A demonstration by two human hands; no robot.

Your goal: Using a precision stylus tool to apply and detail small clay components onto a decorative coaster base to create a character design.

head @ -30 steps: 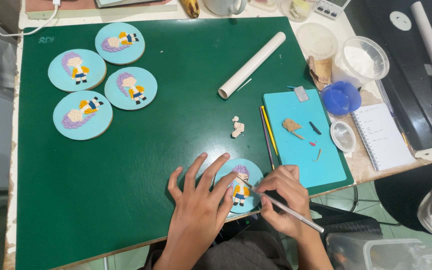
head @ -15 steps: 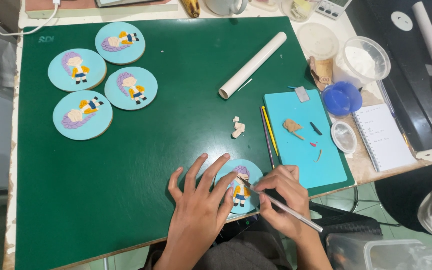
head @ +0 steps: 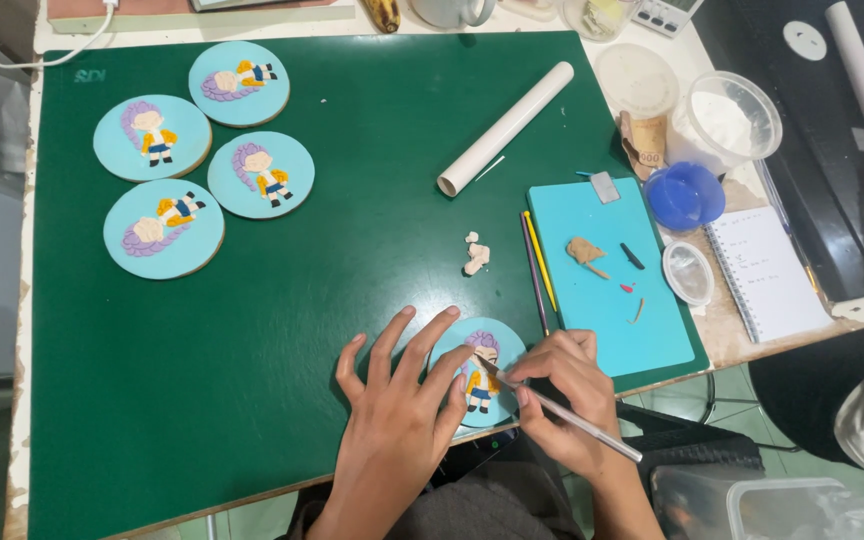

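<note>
A round light-blue disc (head: 497, 345) with a small clay figure on it lies near the front edge of the green cutting mat (head: 282, 300). My left hand (head: 397, 415) rests flat beside it, fingers spread, fingertips pressing the disc's left edge. My right hand (head: 562, 395) grips a thin metal sculpting tool (head: 577, 420), whose tip touches the figure on the disc. Small lumps of beige clay (head: 475, 255) sit on the mat just above the disc.
Several finished blue discs (head: 202, 150) with figures lie at the mat's far left. A white roller (head: 507, 125) lies diagonally. A blue board (head: 607, 270) with clay bits, thin tools (head: 537, 265), a blue cup (head: 684, 195), a powder tub (head: 727, 120) and a notepad (head: 767, 270) crowd the right.
Both hands hold nearly the same pose; the tool tip has shifted only slightly on the figure.
</note>
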